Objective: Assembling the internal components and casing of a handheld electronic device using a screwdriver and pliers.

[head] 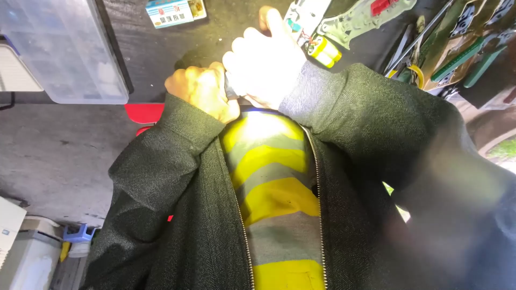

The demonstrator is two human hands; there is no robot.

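From the head camera, both hands meet close to the chest, just at the near edge of the dark workbench (177, 48). The left hand (203, 92) is balled into a fist and the right hand (266, 64), washed out by bright light, is curled tight beside it, the two touching; between them a small dark object (231, 92) shows, gripped by both, though what it is cannot be made out. Dark herringbone jacket sleeves (161, 156) frame a yellow and grey striped shirt (271, 182). On the workbench, a clear plastic compartment box (64, 48) sits at the far left, a small printed carton (174, 11) at the far edge, and green circuit boards (467, 48) with tools crowd the right end.
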